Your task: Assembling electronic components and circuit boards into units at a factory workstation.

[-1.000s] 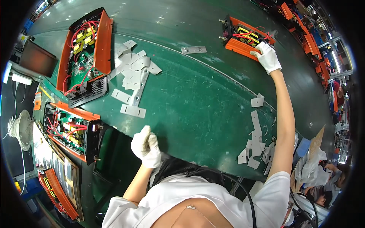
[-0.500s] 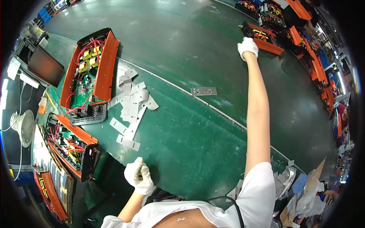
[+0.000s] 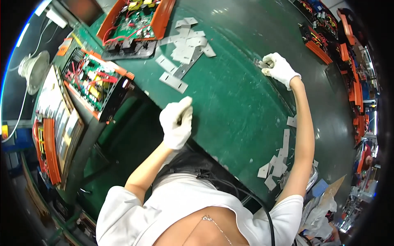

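My right hand [image 3: 280,69], in a white glove, reaches far out over the green table [image 3: 234,106] and grips a small grey metal plate [image 3: 262,64] that lies flat there. My left hand [image 3: 176,122], also gloved, hovers near the table's front edge with its fingers curled shut. Something small and dark shows between them, but I cannot tell what it is. A loose pile of grey plates [image 3: 185,44] lies beyond the left hand.
An open orange-cased circuit unit [image 3: 135,20] sits at the far left of the table, and another [image 3: 96,84] lies on a lower shelf. More orange units [image 3: 316,45] line the far right. Grey plates [image 3: 279,164] are scattered by my right elbow. A cardboard tray [image 3: 53,119] stands at left.
My right hand has come back from the orange unit at the far side and now rests on the single grey plate. My view has swung down and left. The left hand stays closed.
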Demonstrator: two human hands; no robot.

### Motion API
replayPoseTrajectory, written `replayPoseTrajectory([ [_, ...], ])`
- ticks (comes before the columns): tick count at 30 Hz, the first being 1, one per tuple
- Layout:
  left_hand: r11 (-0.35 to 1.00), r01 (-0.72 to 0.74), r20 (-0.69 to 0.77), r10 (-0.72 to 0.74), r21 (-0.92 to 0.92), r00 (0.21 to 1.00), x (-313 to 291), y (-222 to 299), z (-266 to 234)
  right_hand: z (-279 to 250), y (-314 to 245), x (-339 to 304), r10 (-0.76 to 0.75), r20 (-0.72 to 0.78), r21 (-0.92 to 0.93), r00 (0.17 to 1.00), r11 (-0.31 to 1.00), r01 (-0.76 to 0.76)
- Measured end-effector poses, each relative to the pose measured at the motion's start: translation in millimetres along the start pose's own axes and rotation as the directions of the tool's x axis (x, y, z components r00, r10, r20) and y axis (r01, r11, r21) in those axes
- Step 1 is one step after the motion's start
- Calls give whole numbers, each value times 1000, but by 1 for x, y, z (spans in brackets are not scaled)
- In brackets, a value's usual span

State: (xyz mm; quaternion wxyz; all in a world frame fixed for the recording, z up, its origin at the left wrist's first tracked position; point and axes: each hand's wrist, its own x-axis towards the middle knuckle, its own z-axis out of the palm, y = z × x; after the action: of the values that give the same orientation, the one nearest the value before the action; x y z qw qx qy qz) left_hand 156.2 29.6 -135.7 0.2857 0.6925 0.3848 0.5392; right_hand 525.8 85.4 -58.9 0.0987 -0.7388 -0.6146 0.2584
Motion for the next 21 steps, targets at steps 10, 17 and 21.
replayPoseTrajectory([
  [10,879,339,66,-337,-334,939,-14,20,-53,13,-32,-31,97,-279,-88,955,988,-126],
  [17,822,364,-108,-450,-438,886,-6,43,-99,54,-127,-20,-81,-122,329,989,937,117],
  [21,942,130,-411,-256,-310,875,-7,49,-148,79,-158,11,-209,-255,-26,944,977,210],
])
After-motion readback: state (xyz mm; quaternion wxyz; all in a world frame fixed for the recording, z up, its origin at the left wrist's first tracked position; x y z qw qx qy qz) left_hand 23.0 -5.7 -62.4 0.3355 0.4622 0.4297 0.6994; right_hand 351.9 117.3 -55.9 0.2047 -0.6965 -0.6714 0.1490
